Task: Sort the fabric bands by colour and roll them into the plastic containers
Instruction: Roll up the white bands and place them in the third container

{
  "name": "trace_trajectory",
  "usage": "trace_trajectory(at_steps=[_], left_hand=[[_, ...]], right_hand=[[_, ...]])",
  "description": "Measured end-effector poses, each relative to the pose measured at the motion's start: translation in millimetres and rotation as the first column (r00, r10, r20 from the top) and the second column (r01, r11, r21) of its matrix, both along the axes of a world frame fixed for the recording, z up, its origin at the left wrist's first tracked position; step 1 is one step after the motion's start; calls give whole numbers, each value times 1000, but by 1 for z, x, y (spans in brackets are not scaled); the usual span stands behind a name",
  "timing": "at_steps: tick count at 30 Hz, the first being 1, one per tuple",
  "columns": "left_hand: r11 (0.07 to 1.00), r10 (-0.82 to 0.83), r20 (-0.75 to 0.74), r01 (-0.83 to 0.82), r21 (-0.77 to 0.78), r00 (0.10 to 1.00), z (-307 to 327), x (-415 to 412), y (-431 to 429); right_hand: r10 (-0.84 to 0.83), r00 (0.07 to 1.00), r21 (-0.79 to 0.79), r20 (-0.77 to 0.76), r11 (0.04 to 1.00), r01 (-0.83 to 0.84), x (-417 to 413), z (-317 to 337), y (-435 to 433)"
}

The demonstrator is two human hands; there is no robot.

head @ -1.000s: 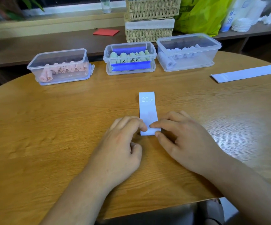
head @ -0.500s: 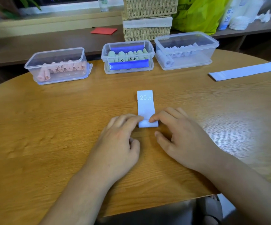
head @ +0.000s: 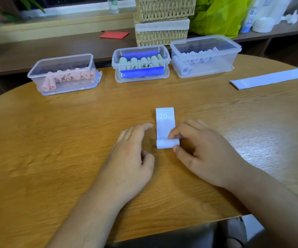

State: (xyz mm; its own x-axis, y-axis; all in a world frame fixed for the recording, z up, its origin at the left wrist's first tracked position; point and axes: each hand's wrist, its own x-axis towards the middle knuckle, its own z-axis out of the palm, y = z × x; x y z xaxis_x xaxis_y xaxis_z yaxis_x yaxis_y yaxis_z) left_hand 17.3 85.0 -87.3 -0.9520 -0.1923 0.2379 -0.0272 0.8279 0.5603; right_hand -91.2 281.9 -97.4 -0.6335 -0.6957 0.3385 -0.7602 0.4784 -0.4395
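The desk (head: 46, 140) lies open left of the left hand (head: 133, 154), whose relaxed fingers rest just beside the pale band (head: 164, 125). The right hand (head: 205, 154) pinches the band's rolled near end. Its long axis points away, toward the containers (head: 115, 65) beyond both hands.

Both forearms are extended forward, palms turned down. The left hand (head: 133, 154) is laid on the worktop (head: 55, 140) with its fingers relaxed and nearly straight; nothing is held. The right hand (head: 203, 153) is curled, and the rolled end of the fabric band (head: 165, 126) is pinched between its thumb and forefinger.
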Motion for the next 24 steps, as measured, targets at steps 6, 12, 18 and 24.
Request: trace_trajectory(at_steps=[6,12,18,24], left_hand=[[1000,-29,-44,29,11,999,1,1,0],[991,-129,-67,127,-36,989,1,2,2],[991,-102,-12,101,-87,995,-6,-2,0],[991,-69,75,77,-110,995,-4,-3,2]], right_hand=[[-1,999,29,-48,1000,3,5,-1,5],[-68,994,35,-81,997,71,4,-5,2],[-84,988,29,-130,996,89,3,-4,3],[-73,990,44,-119,996,79,0,-5,0]])
